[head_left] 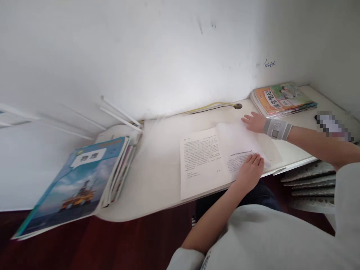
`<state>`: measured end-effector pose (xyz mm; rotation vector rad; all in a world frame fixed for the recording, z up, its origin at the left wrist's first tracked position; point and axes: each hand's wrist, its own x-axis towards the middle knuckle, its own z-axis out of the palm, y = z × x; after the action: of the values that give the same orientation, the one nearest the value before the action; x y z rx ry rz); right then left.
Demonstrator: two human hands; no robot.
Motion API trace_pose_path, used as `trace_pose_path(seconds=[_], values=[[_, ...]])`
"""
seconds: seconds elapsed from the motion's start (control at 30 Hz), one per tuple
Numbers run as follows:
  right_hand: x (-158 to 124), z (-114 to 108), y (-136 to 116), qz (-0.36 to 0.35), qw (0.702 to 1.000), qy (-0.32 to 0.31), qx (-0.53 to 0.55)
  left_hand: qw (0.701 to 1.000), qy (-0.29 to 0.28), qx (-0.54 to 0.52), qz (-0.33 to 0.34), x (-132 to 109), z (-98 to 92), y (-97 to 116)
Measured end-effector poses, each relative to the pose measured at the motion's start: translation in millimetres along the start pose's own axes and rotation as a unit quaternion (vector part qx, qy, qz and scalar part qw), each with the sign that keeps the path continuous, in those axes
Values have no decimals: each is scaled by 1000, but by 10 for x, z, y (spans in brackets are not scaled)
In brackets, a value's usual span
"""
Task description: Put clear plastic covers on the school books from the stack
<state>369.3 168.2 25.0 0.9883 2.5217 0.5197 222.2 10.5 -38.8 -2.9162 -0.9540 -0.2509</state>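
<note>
A booklet or printed sheets (200,159) lie on the white desk, with text on the left page. Over the right page rests a thin, see-through sheet of paper (236,137), through which a heading and lines of print show faintly. My left hand (251,167) lies flat on the lower part of this sheet, fingers stretched out beside the heading. Farther back, my right hand (254,122) is open with fingers spread at the sheet's upper right edge; whether it presses on the paper or the desk I cannot tell. A grey wristband (277,129) circles my right wrist.
Textbooks with a blue cover (81,183) are stacked at the left, overhanging the desk (149,180). An orange-covered book stack (281,98) sits at the back right, near a blurred-out phone-like object (333,125). A yellow cable (208,106) runs along the wall into a desk hole.
</note>
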Motion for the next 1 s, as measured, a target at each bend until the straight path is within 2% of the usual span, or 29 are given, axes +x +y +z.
trace_pose_path(seconds=[0.17, 0.33, 0.57, 0.7, 0.77, 0.87, 0.93, 1.0], values=[[121, 91, 168, 37, 999, 6, -5, 1000, 1, 4, 6, 16, -67, 6], [261, 168, 77, 87, 996, 2, 19, 1000, 10, 2, 26, 40, -163, -20], [345, 239, -63, 123, 991, 25, 36, 998, 43, 5, 46, 61, -124, -35], [368, 275, -55, 134, 985, 39, 99, 997, 48, 1, 61, 65, -128, -40], [351, 306, -33, 163, 972, 60, 159, 996, 57, 3, 69, 64, -129, -50], [226, 385, -35, 235, 928, 128, 260, 994, 64, 8, 85, 52, -117, -69], [46, 463, -101, 275, 894, 165, 314, 994, 61, 18, 93, 22, -116, -74], [-212, 552, -242, 294, 877, 170, 341, 994, 58, 31, 90, -46, -134, -73]])
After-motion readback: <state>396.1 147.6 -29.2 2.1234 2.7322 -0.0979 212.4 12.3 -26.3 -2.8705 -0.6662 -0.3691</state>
